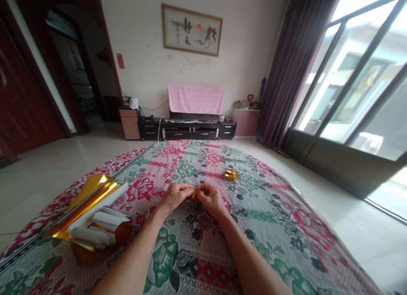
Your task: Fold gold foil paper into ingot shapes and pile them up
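Observation:
My left hand (176, 197) and my right hand (209, 198) meet over the middle of the cloth-covered table, thumbs and fingertips pinched together. Between them they grip a small piece of gold foil paper (193, 196), mostly hidden by the fingers. Just beyond my right hand lies a folded gold foil piece (232, 174), crumpled or shaped, on the cloth. To the left rests a pile of gold foil sheets (92, 201), some rolled, with white backing showing. Near its front lie several white-backed rolls (92, 236).
A flowered cloth (263, 240) in red, green and grey covers the round table. Across the room stands a low black cabinet (190, 131) with a pink towel (196, 99) draped above it. Windows and a purple curtain (286, 66) are at the right.

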`<state>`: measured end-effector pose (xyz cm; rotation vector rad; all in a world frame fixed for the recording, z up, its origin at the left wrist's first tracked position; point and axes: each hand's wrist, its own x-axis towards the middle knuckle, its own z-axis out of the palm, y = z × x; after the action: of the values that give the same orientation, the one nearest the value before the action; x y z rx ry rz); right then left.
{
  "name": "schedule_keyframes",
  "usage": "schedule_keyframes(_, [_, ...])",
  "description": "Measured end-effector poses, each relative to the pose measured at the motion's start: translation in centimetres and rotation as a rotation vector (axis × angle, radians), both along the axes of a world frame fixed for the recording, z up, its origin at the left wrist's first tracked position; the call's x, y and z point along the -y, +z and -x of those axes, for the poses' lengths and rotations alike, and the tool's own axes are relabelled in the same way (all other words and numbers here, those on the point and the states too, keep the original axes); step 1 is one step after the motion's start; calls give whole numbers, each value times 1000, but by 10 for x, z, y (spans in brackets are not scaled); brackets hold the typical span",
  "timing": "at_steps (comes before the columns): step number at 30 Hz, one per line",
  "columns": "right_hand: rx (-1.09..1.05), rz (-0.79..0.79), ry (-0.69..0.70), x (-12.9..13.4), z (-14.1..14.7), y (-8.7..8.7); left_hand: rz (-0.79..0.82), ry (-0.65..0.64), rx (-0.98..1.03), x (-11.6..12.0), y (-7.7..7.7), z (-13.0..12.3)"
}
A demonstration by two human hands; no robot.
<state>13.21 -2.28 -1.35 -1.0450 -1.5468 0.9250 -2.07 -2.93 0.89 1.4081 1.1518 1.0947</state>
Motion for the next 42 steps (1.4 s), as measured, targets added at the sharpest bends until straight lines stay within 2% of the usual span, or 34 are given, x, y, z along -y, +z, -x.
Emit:
schedule_keyframes(4, [-50,33,15,4,1,7,-17,25,-38,1,1,1])
schedule_keyframes(9, [-202,163,48,7,1,15,-14,59,-29,1,0,1])
schedule_keyframes(17, [-243,231,33,5,0,14,0,64,16,-1,-2,2])
schedule_keyframes(25, [-221,161,14,5,1,12,-14,70,20,-4,-8,3])
schedule_keyframes(33, [-124,0,-10,-2,1,0,-26,87,-24,-5,-7,1])
schedule_keyframes(42, [10,0,-8,3,1,5,-100,96,-96,-6,-12,0])
